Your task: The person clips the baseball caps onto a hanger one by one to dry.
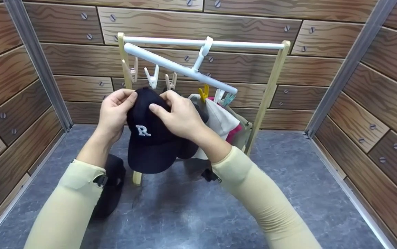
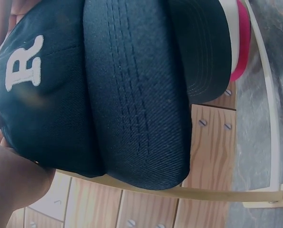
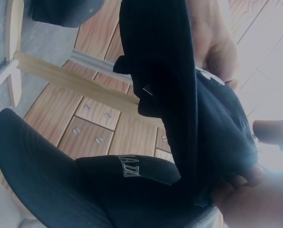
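Note:
A dark navy cap with a white letter R is held up, brim down, in front of a tilted white clip hanger. My left hand pinches its crown at the upper left edge. On the right side of the crown, my right hand grips the fabric between thumb and fingers. Just above the crown hang a white clip and two beige ones, the nearest being a beige clip. Another dark cap with pale lettering hangs right behind, partly hidden.
The hanger hooks onto the white rail of a wooden-legged rack. Its lower right end carries a yellow clip and several caps, including a white cap. A black cap lies on the grey floor beside my left forearm. Wood-patterned walls surround everything.

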`<action>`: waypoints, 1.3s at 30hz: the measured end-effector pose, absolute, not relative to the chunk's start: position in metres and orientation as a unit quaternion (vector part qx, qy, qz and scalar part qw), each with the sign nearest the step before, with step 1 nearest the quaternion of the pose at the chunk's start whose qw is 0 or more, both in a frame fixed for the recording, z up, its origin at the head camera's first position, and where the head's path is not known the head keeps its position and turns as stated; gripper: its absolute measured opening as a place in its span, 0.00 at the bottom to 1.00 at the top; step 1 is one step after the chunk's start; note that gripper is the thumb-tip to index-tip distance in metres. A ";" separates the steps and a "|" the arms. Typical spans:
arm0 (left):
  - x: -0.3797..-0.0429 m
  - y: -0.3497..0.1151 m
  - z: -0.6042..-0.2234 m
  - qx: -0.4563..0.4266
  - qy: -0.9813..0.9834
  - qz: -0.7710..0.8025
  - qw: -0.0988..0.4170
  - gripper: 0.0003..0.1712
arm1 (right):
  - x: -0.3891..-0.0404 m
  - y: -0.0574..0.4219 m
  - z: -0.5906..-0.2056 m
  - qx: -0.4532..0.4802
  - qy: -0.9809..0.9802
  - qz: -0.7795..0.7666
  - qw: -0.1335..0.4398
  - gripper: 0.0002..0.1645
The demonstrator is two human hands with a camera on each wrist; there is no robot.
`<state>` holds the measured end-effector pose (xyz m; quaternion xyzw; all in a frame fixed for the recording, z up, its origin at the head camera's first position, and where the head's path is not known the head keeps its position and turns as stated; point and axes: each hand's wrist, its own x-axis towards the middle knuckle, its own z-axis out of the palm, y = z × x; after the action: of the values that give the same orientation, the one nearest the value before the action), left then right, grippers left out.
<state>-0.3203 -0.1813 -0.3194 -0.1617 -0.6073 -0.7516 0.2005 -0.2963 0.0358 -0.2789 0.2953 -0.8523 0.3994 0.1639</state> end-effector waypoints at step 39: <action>-0.320 -0.182 -0.323 -0.163 -0.597 -0.761 0.193 0.11 | -0.312 -0.001 -0.226 0.159 -0.918 0.254 0.261 0.28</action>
<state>-0.3203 -0.1819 -0.3232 -0.1633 -0.5969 -0.7614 0.1932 -0.3121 -0.0011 -0.2256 0.1591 -0.9178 0.2536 0.2606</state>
